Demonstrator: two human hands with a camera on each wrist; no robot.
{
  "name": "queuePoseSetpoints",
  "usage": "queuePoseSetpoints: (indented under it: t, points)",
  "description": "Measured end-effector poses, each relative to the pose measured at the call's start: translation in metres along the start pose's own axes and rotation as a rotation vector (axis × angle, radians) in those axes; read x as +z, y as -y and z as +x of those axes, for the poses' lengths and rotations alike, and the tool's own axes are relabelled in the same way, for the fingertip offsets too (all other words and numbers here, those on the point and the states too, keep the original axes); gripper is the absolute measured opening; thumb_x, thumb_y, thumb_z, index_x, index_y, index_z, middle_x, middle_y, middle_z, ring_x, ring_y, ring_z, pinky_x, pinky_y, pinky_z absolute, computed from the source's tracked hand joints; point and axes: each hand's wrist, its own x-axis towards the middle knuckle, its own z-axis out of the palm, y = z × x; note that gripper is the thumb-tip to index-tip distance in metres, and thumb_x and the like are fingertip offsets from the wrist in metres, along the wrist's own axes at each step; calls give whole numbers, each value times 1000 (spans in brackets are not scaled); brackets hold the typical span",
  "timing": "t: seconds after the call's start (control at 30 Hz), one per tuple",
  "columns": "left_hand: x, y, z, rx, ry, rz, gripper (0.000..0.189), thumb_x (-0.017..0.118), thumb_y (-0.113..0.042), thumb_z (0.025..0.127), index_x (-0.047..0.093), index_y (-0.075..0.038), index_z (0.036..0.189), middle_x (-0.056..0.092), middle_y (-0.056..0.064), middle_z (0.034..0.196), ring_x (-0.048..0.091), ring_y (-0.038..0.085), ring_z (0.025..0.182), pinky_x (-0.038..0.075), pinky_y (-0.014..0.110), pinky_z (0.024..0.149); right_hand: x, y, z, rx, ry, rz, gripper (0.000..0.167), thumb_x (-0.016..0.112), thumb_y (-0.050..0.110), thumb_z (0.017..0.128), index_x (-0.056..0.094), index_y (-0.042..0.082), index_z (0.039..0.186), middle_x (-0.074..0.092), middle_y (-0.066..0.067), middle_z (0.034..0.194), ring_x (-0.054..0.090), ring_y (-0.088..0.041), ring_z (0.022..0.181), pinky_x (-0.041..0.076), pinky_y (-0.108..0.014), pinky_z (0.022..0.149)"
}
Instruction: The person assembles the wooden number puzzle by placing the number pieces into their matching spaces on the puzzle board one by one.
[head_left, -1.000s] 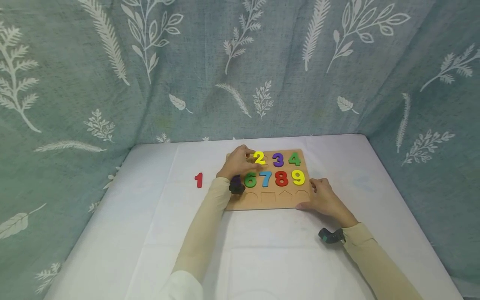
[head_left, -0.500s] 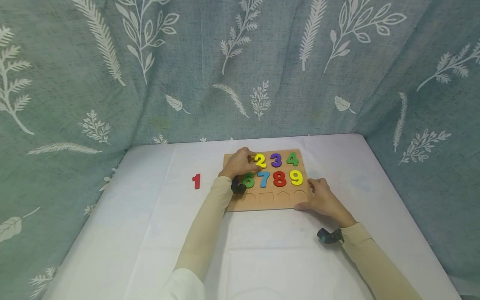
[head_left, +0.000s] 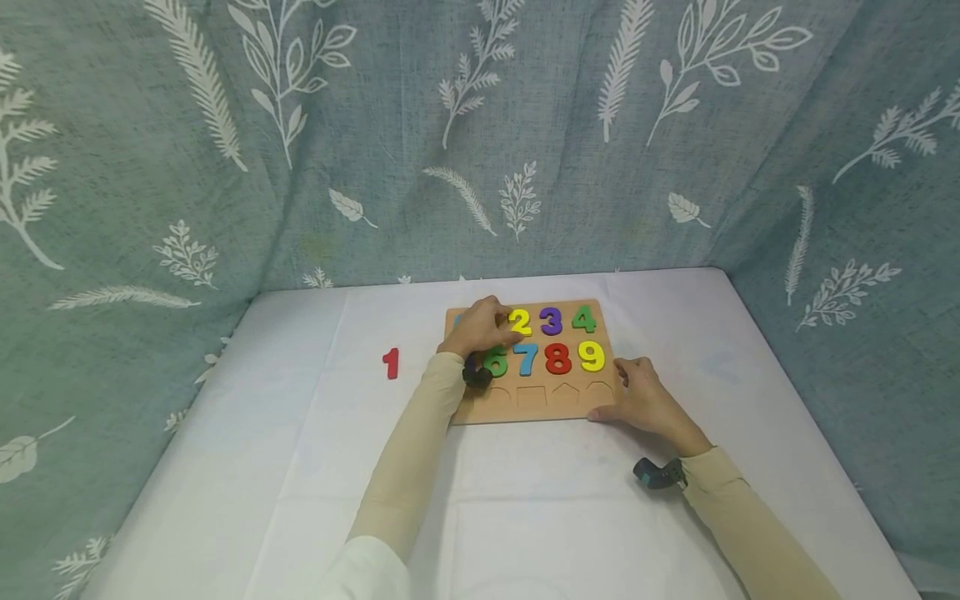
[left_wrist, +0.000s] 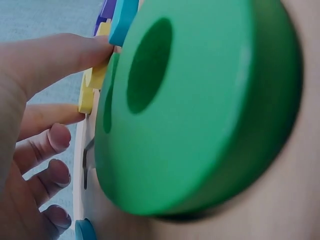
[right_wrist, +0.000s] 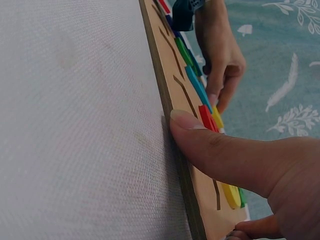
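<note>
A wooden number puzzle board (head_left: pixel 532 408) lies on the white cloth. My left hand (head_left: pixel 477 327) reaches over its left part and pinches the yellow number 2 (head_left: pixel 520 322) between thumb and index finger, low against the board. In the left wrist view the thumb and index finger sit on either side of this yellow piece (left_wrist: pixel 97 75), while the other fingers curl free. My right hand (head_left: pixel 648 400) grips the board's near right corner, its thumb (right_wrist: pixel 200 140) against the front edge. A green 6 (left_wrist: pixel 200 100) looms large before the left wrist camera.
A red number 1 (head_left: pixel 391 363) lies on the cloth left of the board. On the board sit a purple 3 (head_left: pixel 551 321), green 4 (head_left: pixel 584 319), blue 7 (head_left: pixel 526 359), red 8 (head_left: pixel 558 358) and yellow 9 (head_left: pixel 592 356). A leaf-patterned curtain (head_left: pixel 405 167) stands behind.
The yellow 2 has come down slightly and nearer the purple 3, with the left hand still pinching it. The right hand stays at the corner; the head view has shifted a little.
</note>
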Motion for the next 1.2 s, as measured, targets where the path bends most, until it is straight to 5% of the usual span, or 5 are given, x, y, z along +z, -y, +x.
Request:
queuePoseSetpoints:
  t: [0.33, 0.57, 0.77, 0.97, 1.2]
  points:
    - [-4, 3, -3, 18, 8, 24, 68, 78, -49, 88, 64, -7, 141, 62, 9, 116, 52, 19, 92, 46, 33, 81, 3, 0, 1, 8, 1, -2, 117, 95, 41, 73, 31, -8, 157, 39, -28, 140, 46, -46, 136, 47, -57, 110]
    - [-31, 7, -21, 3, -57, -62, 72, 78, -45, 90, 57, -4, 146, 58, 13, 106, 47, 22, 88, 39, 36, 75, 2, 0, 1, 20, 5, -4, 118, 94, 42, 73, 30, -8, 158, 38, -29, 142, 46, -47, 135, 47, -57, 110]
    - [-65, 21, -56, -12, -124, -114, 72, 78, -46, 90, 58, -7, 147, 56, 22, 109, 44, 26, 91, 36, 38, 72, 0, -1, 0, 34, 10, 7, 120, 94, 46, 72, 29, -7, 158, 38, -30, 144, 45, -47, 136, 46, -58, 111]
    - [-95, 50, -104, -75, -229, -48, 70, 79, -46, 89, 60, -9, 145, 51, 9, 100, 44, 27, 91, 35, 37, 73, 2, -1, 0, 44, 11, 10, 120, 94, 46, 72, 29, -7, 158, 37, -31, 145, 45, -49, 136, 46, -59, 110]
    - [-103, 94, -150, -189, -252, -70, 73, 80, -47, 88, 59, -8, 146, 53, 13, 102, 47, 32, 95, 37, 37, 73, 0, 1, -2, 24, 21, 9, 120, 93, 47, 73, 29, -8, 158, 37, -32, 145, 46, -49, 135, 46, -59, 111]
